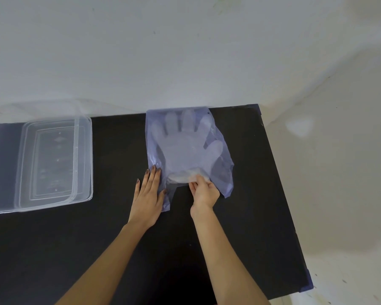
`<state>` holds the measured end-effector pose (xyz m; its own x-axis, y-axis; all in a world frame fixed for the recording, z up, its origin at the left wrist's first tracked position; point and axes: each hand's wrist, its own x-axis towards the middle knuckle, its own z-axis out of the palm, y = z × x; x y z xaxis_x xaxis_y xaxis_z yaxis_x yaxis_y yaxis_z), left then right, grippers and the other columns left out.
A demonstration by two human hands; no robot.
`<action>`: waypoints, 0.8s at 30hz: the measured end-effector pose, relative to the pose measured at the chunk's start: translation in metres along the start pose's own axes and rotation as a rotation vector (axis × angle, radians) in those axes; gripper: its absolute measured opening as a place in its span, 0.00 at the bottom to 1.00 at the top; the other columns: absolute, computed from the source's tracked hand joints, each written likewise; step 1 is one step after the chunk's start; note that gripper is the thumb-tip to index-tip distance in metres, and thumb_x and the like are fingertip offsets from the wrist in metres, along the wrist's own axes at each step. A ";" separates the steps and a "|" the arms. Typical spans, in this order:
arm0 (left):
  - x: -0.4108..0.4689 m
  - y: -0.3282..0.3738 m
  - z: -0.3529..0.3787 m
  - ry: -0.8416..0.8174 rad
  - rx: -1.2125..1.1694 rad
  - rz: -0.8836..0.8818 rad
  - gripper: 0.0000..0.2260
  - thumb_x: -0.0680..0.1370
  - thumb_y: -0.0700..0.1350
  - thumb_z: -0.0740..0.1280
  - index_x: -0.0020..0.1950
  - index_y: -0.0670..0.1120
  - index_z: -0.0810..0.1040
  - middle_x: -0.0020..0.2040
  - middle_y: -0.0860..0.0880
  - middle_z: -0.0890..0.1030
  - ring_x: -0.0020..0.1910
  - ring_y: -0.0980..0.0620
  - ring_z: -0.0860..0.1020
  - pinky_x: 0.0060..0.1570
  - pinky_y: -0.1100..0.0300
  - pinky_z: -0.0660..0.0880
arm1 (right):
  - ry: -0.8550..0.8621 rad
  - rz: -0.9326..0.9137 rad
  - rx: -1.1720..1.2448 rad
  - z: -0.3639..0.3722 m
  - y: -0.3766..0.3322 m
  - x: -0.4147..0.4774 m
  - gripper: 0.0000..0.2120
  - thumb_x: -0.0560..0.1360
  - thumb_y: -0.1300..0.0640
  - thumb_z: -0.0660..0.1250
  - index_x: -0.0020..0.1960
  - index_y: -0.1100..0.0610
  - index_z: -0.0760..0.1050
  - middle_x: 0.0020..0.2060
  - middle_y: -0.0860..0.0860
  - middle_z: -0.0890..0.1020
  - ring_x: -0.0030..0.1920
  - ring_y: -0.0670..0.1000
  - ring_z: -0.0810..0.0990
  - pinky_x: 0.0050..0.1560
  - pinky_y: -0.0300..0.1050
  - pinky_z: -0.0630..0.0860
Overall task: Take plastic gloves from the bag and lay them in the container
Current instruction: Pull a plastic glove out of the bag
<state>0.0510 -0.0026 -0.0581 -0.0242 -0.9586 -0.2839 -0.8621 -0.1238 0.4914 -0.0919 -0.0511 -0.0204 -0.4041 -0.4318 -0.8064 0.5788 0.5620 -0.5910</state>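
A thin bluish plastic bag (pixel 223 170) lies flat on the black table, its closed end at the far edge. Inside it shows a stack of clear plastic gloves (pixel 185 146), fingers pointing away from me. My left hand (pixel 149 194) lies flat with spread fingers on the bag's near left corner, pressing it down. My right hand (pixel 204 190) is at the bag's mouth, its fingers pinched on the cuff edge of the gloves. A clear rectangular plastic container (pixel 84 164) sits at the left of the table, apart from both hands.
The black table (pixel 119 249) ends against a white wall at the back and has its right edge close beside the bag. A clear lid or second tray appears to overlap the container at its left side (pixel 0 168).
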 end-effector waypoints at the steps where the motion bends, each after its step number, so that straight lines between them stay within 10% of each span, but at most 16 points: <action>1: -0.001 0.000 0.000 0.002 0.003 0.001 0.28 0.82 0.51 0.50 0.77 0.51 0.39 0.78 0.55 0.40 0.76 0.55 0.39 0.75 0.52 0.40 | -0.018 0.000 0.035 -0.001 0.000 0.001 0.08 0.75 0.65 0.69 0.54 0.60 0.79 0.53 0.57 0.83 0.51 0.54 0.83 0.51 0.46 0.81; 11: -0.001 -0.003 0.003 -0.022 0.074 0.020 0.28 0.78 0.56 0.38 0.77 0.51 0.37 0.77 0.54 0.37 0.76 0.54 0.37 0.74 0.52 0.38 | -0.058 0.051 -0.055 0.001 0.006 -0.005 0.11 0.73 0.67 0.71 0.55 0.66 0.80 0.50 0.61 0.84 0.47 0.56 0.85 0.42 0.45 0.83; 24: 0.002 -0.003 0.000 -0.071 0.146 0.026 0.28 0.82 0.50 0.48 0.77 0.48 0.35 0.76 0.51 0.35 0.75 0.52 0.35 0.73 0.51 0.39 | -0.046 -0.013 0.097 -0.034 0.001 -0.007 0.09 0.75 0.64 0.69 0.55 0.63 0.79 0.49 0.59 0.84 0.47 0.56 0.86 0.46 0.52 0.84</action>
<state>0.0532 -0.0037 -0.0602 -0.0784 -0.9399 -0.3324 -0.9250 -0.0558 0.3759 -0.1126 -0.0238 -0.0159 -0.3802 -0.4720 -0.7954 0.6402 0.4864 -0.5946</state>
